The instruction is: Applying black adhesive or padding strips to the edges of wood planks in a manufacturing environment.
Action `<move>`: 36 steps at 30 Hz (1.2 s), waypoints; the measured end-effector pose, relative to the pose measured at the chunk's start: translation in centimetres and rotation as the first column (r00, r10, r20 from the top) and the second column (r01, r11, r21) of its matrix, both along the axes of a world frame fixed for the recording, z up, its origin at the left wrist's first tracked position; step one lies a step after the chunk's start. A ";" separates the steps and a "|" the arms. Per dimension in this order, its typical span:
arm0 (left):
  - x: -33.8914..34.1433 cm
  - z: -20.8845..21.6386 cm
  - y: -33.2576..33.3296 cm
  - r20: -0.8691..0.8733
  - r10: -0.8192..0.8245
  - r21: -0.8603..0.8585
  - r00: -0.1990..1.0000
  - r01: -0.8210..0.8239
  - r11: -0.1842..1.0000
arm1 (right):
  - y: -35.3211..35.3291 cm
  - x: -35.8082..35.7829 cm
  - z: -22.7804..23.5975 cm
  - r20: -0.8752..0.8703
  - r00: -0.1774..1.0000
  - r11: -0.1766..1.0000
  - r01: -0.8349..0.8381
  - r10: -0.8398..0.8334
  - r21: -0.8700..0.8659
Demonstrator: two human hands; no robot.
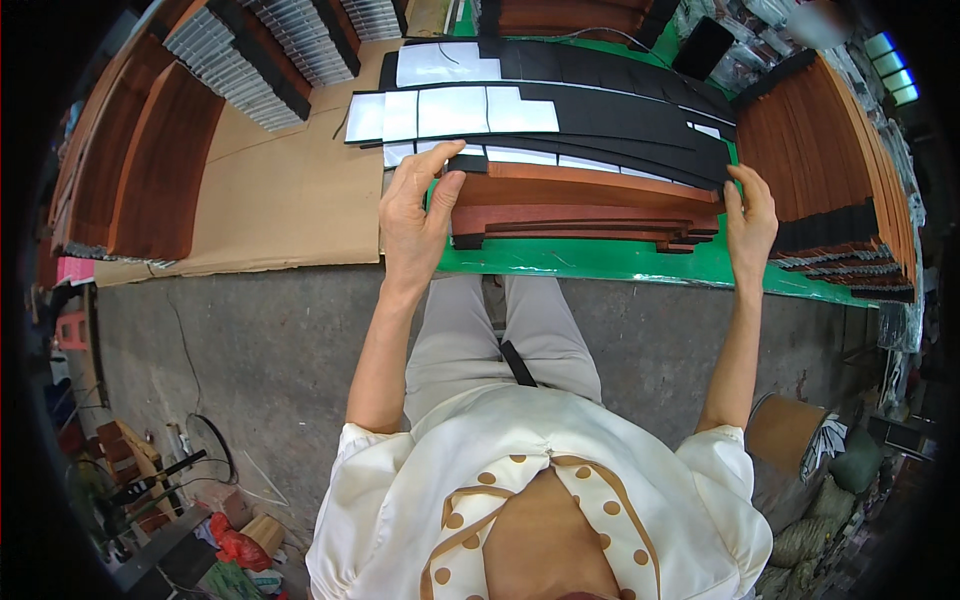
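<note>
A long reddish-brown wooden slat (600, 187) spans the space between my two hands, with a black piece (467, 164) at its left end. My left hand (418, 215) grips that end, thumb on the near side and fingers over the top. At the other end, my right hand (750, 215) pinches the slat between thumb and fingers. Just on the near side lie several darker red slats (580, 222) in a low stack. Beyond the slat are black strips (630, 130), some with white sheets (470, 112) on them.
The table has a green cover (570, 262) and brown cardboard (290, 190) on the left. Tall stacks of brown slats stand at the right (815, 150) and left (160, 165). A black phone-like object (704, 48) stands at the back. A brown drum (787, 432) sits on the floor.
</note>
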State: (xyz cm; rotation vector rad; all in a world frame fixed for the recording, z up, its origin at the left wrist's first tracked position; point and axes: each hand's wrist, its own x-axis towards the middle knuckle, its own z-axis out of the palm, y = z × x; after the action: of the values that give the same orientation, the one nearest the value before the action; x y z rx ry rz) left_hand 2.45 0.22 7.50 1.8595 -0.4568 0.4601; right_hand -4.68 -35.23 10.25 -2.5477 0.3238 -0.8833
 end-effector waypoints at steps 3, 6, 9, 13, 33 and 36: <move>0.3 -0.4 0.5 0.048 -0.035 -0.027 0.998 0.036 0.999 | 6.2 1.7 2.4 0.087 0.933 0.937 -0.349 0.350 -0.016; 0.6 -0.7 0.6 0.059 -0.053 -0.030 0.997 0.054 0.998 | 12.7 3.4 3.6 -0.019 0.787 0.781 -0.609 0.616 0.138; 1.0 -0.6 0.2 0.108 -0.043 -0.061 0.993 0.050 0.997 | 16.2 5.6 3.0 -0.074 0.675 0.679 -0.728 0.734 0.096; 1.1 -0.8 0.5 0.127 -0.061 -0.044 0.990 0.067 0.997 | 17.9 7.3 2.7 -0.168 0.646 0.656 -0.754 0.745 0.008; 1.1 -1.7 0.8 0.212 -0.063 -0.031 0.975 0.071 0.997 | 17.7 10.4 7.1 -0.478 0.338 0.376 -0.926 0.811 -0.016; 1.0 -1.6 0.8 0.223 -0.057 -0.010 0.973 0.061 0.998 | 17.1 10.1 6.6 -0.443 0.338 0.433 -0.892 0.830 0.131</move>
State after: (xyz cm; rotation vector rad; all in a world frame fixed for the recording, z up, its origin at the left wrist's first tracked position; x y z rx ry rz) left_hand 3.46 1.01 5.90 1.7806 -0.6551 0.6341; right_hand 5.39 -18.13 16.89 -2.4364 -0.9860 0.1458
